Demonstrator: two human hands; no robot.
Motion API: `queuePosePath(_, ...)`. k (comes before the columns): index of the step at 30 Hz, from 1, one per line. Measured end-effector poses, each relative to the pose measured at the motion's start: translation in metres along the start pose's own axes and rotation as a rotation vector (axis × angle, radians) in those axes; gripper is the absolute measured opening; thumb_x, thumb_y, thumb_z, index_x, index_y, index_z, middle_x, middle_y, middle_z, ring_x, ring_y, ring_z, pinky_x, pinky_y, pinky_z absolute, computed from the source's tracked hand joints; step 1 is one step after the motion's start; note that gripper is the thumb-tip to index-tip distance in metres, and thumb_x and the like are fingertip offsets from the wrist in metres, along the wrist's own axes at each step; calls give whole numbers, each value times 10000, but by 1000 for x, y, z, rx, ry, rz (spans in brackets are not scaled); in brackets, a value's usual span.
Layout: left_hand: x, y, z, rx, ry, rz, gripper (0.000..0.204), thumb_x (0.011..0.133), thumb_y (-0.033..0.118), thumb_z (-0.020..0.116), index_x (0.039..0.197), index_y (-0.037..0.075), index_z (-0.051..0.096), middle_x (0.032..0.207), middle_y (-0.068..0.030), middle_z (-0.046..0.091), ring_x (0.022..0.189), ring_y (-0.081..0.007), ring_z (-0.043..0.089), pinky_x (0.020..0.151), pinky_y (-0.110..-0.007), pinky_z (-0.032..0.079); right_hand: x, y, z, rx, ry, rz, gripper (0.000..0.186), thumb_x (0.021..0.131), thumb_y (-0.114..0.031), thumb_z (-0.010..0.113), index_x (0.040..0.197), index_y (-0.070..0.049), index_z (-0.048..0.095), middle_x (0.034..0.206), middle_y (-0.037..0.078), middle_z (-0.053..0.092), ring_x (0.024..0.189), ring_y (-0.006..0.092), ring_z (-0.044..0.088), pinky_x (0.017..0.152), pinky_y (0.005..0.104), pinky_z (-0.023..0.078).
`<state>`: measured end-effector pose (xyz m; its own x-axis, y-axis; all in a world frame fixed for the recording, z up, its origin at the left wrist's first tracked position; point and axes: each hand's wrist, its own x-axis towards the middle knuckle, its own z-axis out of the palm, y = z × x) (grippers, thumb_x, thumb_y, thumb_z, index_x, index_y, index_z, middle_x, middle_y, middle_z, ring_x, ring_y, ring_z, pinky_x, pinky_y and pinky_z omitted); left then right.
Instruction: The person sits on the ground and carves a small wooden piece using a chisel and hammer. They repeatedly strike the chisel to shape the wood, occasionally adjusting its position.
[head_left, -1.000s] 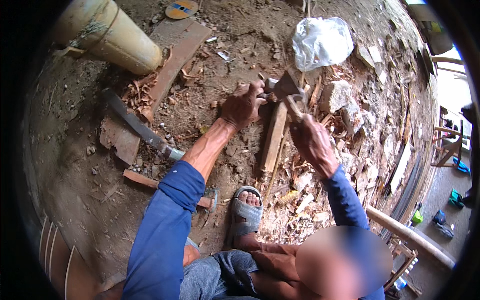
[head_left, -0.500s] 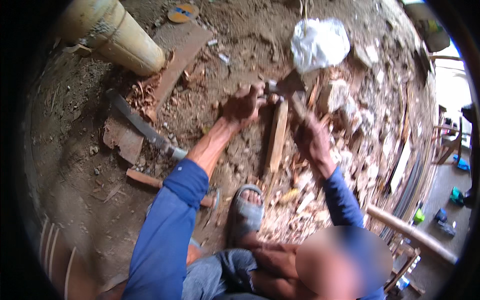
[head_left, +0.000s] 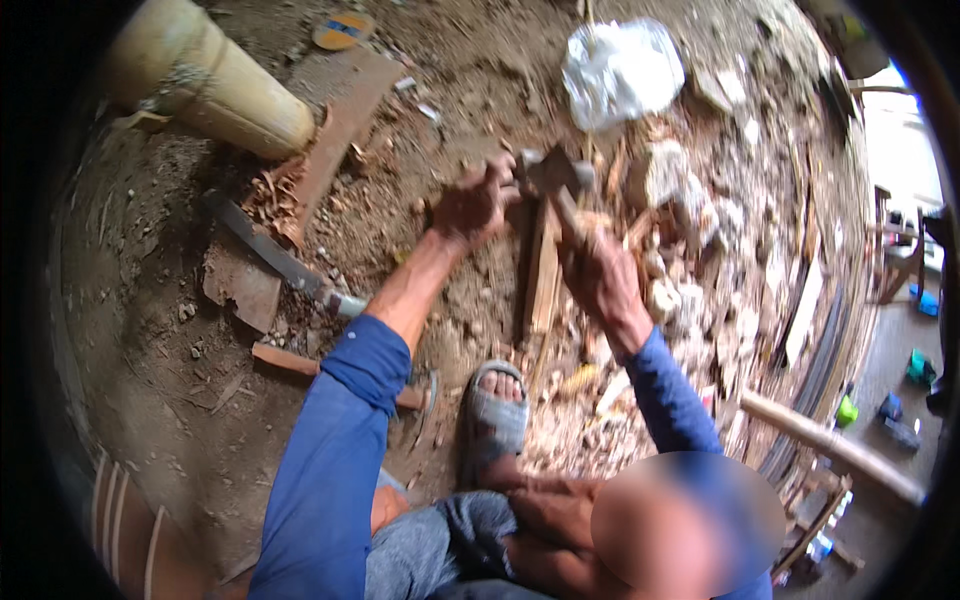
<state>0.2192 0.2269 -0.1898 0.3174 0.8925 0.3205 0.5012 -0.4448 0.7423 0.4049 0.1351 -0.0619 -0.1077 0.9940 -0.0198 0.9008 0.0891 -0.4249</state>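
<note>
My right hand (head_left: 607, 285) is closed round the short wooden handle of a small hatchet (head_left: 557, 172), whose dark head is wedge-shaped. The hatchet head is above the far end of a squared piece of wood (head_left: 543, 280). Just left of that head is my left hand (head_left: 475, 205), with thumb and fingers drawn together in a pinch. What the pinch holds, if anything, is too small and blurred to name. Whether the hatchet head touches the wood, I cannot tell.
A long blade (head_left: 270, 250) with a pale handle lies by my left forearm, near brown curled shavings (head_left: 275, 195). A yellowish post (head_left: 230, 95) is at far left. Beyond my hands is a clear plastic bag (head_left: 622, 75). Wood chips and pale stones (head_left: 660, 180) cover the right side.
The whole view has shifted slightly. The hatchet head has swung left and its face has turned, and it now sits closer to my left fingers.
</note>
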Motion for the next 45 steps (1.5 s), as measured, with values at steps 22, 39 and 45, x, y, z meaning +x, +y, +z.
queuePosePath(22,1,-7,3,23,43,117,639,828,126,781,1342,130,402,1022,-130,715,910,-318,710,726,-419,578,17,-16,-66,609,593,-216,199,991,-173,581,917,10,607,661,60,601,542,133,558,482,271,454)
queuePosePath(39,14,20,-8,-94,-55,-83,415,845,37,718,1213,89,531,894,-86,674,848,-269,656,793,-421,513,-24,13,-18,312,132,448,217,926,-190,644,990,17,642,760,214,667,665,379,682,607,434,520)
queuePosePath(45,8,26,-24,-685,-226,-664,272,977,102,622,1224,18,542,956,-73,700,831,-121,644,689,-295,542,-41,24,3,423,83,383,252,974,-245,622,963,6,646,666,78,606,589,149,556,566,349,470)
